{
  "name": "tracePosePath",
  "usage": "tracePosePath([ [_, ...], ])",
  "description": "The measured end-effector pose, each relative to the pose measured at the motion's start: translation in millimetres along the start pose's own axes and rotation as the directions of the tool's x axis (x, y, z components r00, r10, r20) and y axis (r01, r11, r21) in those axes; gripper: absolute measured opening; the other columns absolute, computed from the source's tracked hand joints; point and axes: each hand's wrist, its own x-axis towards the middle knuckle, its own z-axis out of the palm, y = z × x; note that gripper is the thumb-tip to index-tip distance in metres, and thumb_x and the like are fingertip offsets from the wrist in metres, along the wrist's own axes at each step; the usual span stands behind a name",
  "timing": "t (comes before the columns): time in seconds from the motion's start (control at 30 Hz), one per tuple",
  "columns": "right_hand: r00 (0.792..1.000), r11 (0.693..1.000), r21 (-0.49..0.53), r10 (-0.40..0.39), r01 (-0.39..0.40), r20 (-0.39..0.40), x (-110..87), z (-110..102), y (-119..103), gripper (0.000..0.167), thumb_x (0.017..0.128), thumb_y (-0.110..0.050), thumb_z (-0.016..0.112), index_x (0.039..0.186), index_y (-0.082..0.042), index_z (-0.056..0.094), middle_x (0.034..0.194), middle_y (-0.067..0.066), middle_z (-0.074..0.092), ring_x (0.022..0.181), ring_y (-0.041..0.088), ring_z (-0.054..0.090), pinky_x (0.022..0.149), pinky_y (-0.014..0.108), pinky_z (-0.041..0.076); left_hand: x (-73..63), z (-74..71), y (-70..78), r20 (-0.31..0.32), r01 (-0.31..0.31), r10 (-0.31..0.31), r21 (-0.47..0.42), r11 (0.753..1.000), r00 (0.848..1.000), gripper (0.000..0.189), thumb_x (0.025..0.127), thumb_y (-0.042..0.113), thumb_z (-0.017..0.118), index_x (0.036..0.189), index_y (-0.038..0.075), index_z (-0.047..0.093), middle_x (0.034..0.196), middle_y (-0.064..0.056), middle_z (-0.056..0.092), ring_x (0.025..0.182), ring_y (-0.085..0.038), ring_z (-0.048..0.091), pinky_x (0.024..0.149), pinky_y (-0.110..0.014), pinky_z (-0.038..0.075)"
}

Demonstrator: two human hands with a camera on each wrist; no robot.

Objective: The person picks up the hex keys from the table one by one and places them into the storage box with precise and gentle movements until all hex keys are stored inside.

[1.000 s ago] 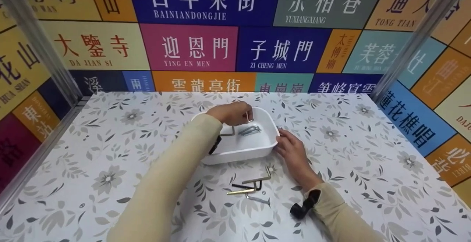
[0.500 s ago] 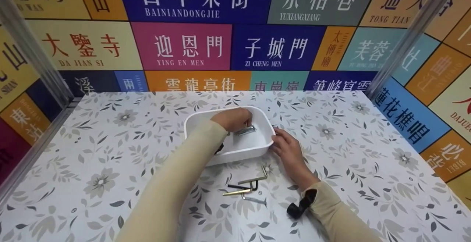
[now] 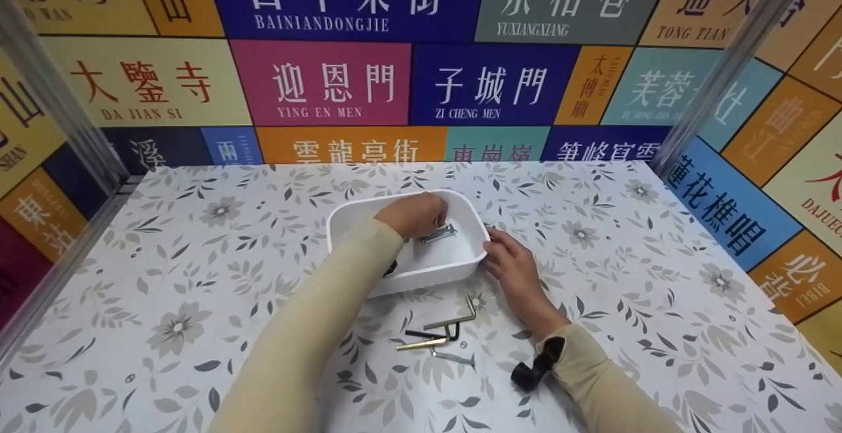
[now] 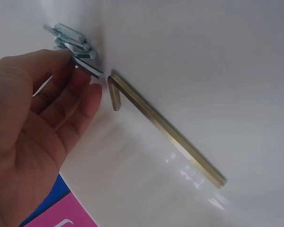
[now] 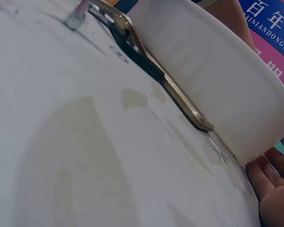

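My left hand [image 3: 414, 214] reaches down into a white plastic bin [image 3: 434, 272]. In the left wrist view its thumb and fingertips pinch a small silver hex key [image 4: 88, 68], at the edge of a pile of similar silver pieces [image 4: 71, 35]. Close by on the bin's floor lies a longer brass-coloured hex key [image 4: 168, 130], bent at one end. My right hand [image 3: 520, 275] rests its extended fingers against the bin's right corner from outside; the right wrist view has the fingers [image 5: 262, 172] low by the base.
In front of the bin, several pieces lie close together on the flower-patterned cloth: a bronze hex key [image 3: 454, 322], a black hex key [image 3: 421, 334], a gold-coloured piece [image 3: 421, 343] and a silver piece [image 3: 455, 358]. Printed panels [image 3: 322, 84] stand behind the table.
My left hand has gone lower into the bin, down to the silver pieces, and now covers the brass-coloured key in the head view. My right hand keeps its place at the corner.
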Motion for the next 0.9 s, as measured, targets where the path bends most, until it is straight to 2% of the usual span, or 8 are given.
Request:
tracePosePath([
  [0.1, 1.000, 1.000, -0.006, -0.001, 0.001, -0.002, 0.1, -0.1, 0.1, 0.044, 0.101, -0.014, 0.051, 0.144, -0.003, 0.052, 0.147, 0.017, 0.054, 0.127, 0.032, 0.061, 0.099, 0.027, 0.055, 0.4, -0.2, 1.8, -0.006, -0.012, 0.012, 0.040, 0.999, 1.000, 0.016, 0.100, 0.009, 0.057, 0.109, 0.008, 0.071, 0.100, -0.008, 0.072, 0.087, -0.022, 0.062, 0.086, -0.036, 0.056],
  [0.27, 1.000, 1.000, -0.003, 0.015, -0.015, -0.003, 0.5, 1.0, -0.1, 0.045, 0.101, -0.013, 0.050, 0.144, -0.001, 0.051, 0.148, 0.019, 0.053, 0.128, 0.030, 0.060, 0.095, 0.022, 0.055, -0.6, 1.5, 3.0, -0.058, -0.022, 0.027, 0.085, 0.996, 0.998, 0.013, 0.097, 0.005, 0.059, 0.104, 0.004, 0.070, 0.100, -0.012, 0.073, 0.085, -0.024, 0.059, 0.089, -0.041, 0.055],
  [0.47, 1.000, 1.000, -0.008, 0.011, -0.011, -0.006, 0.3, 1.5, -1.0, 0.045, 0.101, -0.012, 0.049, 0.144, 0.000, 0.051, 0.149, 0.020, 0.052, 0.130, 0.032, 0.058, 0.096, 0.021, 0.055, -2.8, 1.4, 6.3, -0.077, 0.023, -0.018, 0.071, 0.997, 0.997, 0.011, 0.096, 0.005, 0.062, 0.105, 0.002, 0.070, 0.100, -0.014, 0.073, 0.085, -0.026, 0.061, 0.089, -0.041, 0.056],
  [0.67, 1.000, 1.000, -0.008, 0.005, -0.005, -0.008, -0.2, 2.2, -1.4, 0.045, 0.101, -0.012, 0.050, 0.144, -0.001, 0.052, 0.148, 0.020, 0.053, 0.128, 0.032, 0.060, 0.098, 0.024, 0.055, -6.0, -1.8, 10.8, -0.069, 0.067, -0.062, 0.078, 0.995, 0.996, 0.011, 0.097, 0.006, 0.062, 0.105, 0.002, 0.068, 0.100, -0.014, 0.073, 0.084, -0.025, 0.060, 0.088, -0.040, 0.057],
  [0.8, 1.000, 1.000, -0.005, 0.010, -0.010, -0.006, -0.2, 1.4, -0.8, 0.043, 0.101, -0.012, 0.050, 0.143, -0.002, 0.053, 0.148, 0.018, 0.054, 0.127, 0.031, 0.061, 0.098, 0.025, 0.055, -13.6, -10.3, 14.1, -0.045, 0.086, -0.083, 0.067, 0.994, 0.996, 0.014, 0.097, 0.009, 0.063, 0.110, 0.004, 0.068, 0.102, -0.013, 0.072, 0.087, -0.025, 0.062, 0.090, -0.038, 0.057],
  [0.9, 1.000, 1.000, -0.015, 0.016, -0.016, -0.007, -0.3, -0.2, -0.9, 0.043, 0.101, -0.013, 0.051, 0.143, -0.003, 0.054, 0.148, 0.016, 0.054, 0.127, 0.030, 0.061, 0.098, 0.024, 0.055, -24.2, -23.1, 17.1, -0.026, 0.070, -0.069, 0.061, 0.996, 0.997, 0.016, 0.098, 0.012, 0.062, 0.111, 0.006, 0.069, 0.104, -0.010, 0.072, 0.092, -0.025, 0.064, 0.092, -0.039, 0.056],
])
